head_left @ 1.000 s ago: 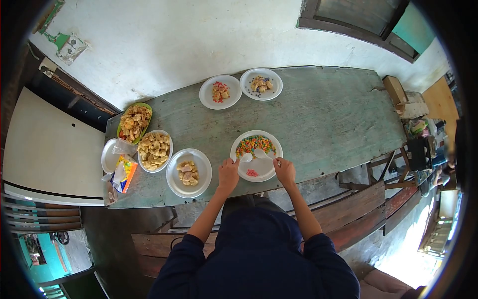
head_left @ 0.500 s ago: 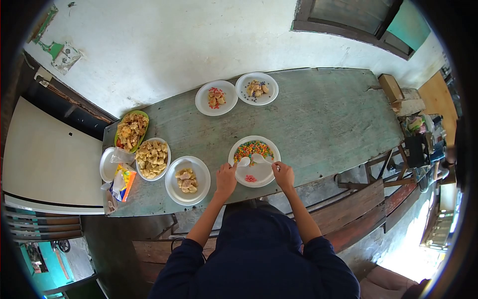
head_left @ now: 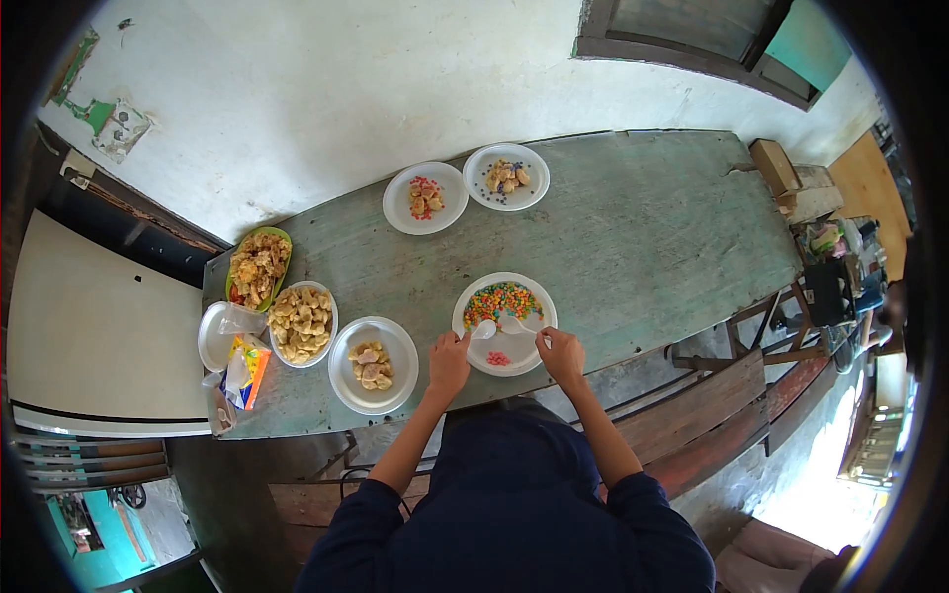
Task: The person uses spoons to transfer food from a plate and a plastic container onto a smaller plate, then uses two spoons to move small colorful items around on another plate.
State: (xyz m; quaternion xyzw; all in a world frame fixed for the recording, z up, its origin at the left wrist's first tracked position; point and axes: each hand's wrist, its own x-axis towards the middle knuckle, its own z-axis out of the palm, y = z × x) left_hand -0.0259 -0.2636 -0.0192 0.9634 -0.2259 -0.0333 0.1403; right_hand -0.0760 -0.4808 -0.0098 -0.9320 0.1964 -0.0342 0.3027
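Note:
A white plate (head_left: 542, 362) at the table's near edge bears a heap of small multicoloured candies (head_left: 501, 298). A separate little group of pink candies (head_left: 498, 359) lies on its near part. At the plate's left rim, my left hand (head_left: 450, 365) is closed on a white plastic spoon (head_left: 483, 329). On the right side, my right hand (head_left: 561, 355) grips a second white plastic spoon (head_left: 512, 323). Both spoon bowls are low over the plate, by the near edge of the multicoloured heap.
Left of my hands is a plate (head_left: 346, 391) with pale food pieces. Beyond it stand a fuller plate (head_left: 331, 341), a green dish (head_left: 288, 237) of fried food and an orange-yellow packet (head_left: 246, 374). Two plates (head_left: 393, 212) of candy-dotted pieces sit near the wall. A wooden bench (head_left: 682, 420) runs alongside.
The spoon in my right hand has shifted slightly down and nearer the candies. My left hand has barely moved. The whole view has tilted a little.

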